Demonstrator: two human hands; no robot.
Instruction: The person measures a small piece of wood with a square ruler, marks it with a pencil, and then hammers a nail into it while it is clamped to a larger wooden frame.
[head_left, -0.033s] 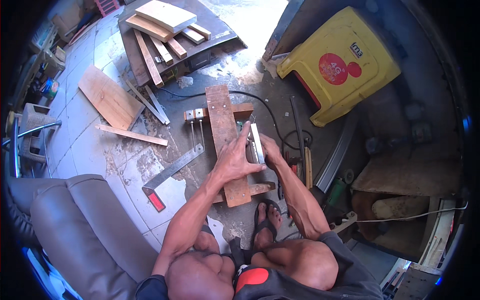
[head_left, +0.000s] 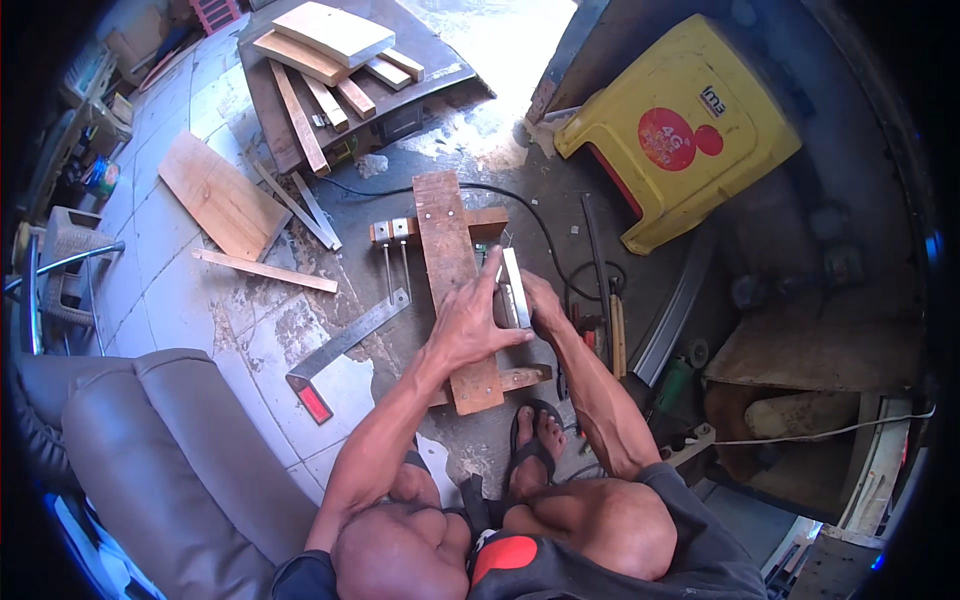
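In front of me, a short silvery rectangular bar (head_left: 515,287) stands on edge over the right side of a wooden work stand (head_left: 440,225), a worn plank fixed across cross-pieces. My left hand (head_left: 468,318) grips the bar from the left, index finger at its far end and thumb at its near end. On the bar's other side my right hand (head_left: 543,303) is closed against it, its fingertips partly hidden. Two thin metal rods (head_left: 396,270) with brackets extend from the stand's far cross-piece. Left of the stand lies a carpenter's square (head_left: 345,340) with a red part.
Boards (head_left: 330,38) and strips are piled on a low dark table (head_left: 445,75). A wide board (head_left: 220,195) and a strip (head_left: 265,270) lie at left. A yellow plastic stool (head_left: 690,130), black cable (head_left: 530,205), green grinder (head_left: 672,385) and brown padded seat (head_left: 190,450) surround me.
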